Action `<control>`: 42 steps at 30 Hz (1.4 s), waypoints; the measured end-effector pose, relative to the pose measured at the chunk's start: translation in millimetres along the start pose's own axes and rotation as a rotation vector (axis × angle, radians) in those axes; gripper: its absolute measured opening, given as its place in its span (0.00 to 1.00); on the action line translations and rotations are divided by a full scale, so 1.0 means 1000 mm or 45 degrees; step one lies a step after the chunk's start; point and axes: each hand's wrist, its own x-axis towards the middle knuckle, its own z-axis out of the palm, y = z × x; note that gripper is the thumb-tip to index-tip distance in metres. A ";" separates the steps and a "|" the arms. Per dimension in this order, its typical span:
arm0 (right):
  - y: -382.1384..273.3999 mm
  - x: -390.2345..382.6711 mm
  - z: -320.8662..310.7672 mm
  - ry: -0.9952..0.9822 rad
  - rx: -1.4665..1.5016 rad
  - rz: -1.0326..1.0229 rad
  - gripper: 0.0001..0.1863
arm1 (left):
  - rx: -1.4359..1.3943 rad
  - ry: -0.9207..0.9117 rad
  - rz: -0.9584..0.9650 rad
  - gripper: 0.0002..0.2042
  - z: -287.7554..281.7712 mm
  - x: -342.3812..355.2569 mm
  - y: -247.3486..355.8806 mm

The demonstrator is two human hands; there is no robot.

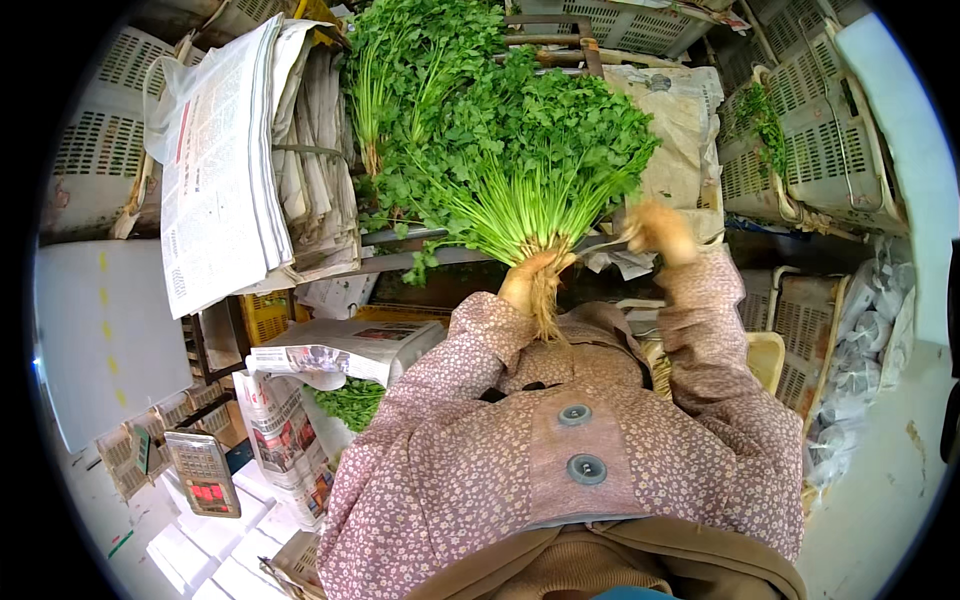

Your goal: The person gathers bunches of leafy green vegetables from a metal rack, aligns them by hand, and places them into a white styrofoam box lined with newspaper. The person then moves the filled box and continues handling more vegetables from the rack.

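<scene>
My left hand (530, 282) is closed around the root end of a coriander bunch (535, 205). The bunch's leaves fan out away from me, and its pale roots (544, 308) hang below my fist. To the right, my right hand (662, 235) is raised and smeared by motion. A thin pale strip (603, 243) runs between it and the stems at my left hand. The fingers look closed on that strip, though blur hides their detail. More coriander (415, 55) lies beyond the bunch on the rack.
Folded newspapers (225, 165) are stacked at the left of the rack. Plastic crates (825, 125) stand on both sides. Below left are newspaper-wrapped greens (345, 400), a calculator (203, 473) and white boxes (235, 545). Clear plastic bags (855, 350) hang at right.
</scene>
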 end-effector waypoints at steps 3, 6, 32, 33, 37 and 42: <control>-0.062 -0.030 -0.063 0.391 0.598 -0.344 0.07 | -0.069 -0.045 -0.033 0.14 -0.007 -0.003 0.003; -0.103 -0.055 -0.182 0.239 1.137 -1.053 0.17 | -0.108 -0.131 -0.039 0.12 -0.013 0.006 -0.001; 0.093 -0.001 0.061 -0.120 0.420 0.237 0.21 | 0.066 0.076 0.081 0.18 -0.020 0.001 -0.004; 0.093 -0.004 0.058 -0.098 0.435 0.246 0.17 | 0.044 0.093 0.084 0.17 -0.025 -0.001 -0.005; 0.089 -0.011 0.039 -0.106 0.588 0.390 0.17 | -0.083 -0.045 0.005 0.15 -0.014 -0.016 0.012; 0.076 -0.007 0.057 -0.039 0.582 0.295 0.18 | -0.055 -0.206 -0.123 0.21 -0.008 -0.004 0.013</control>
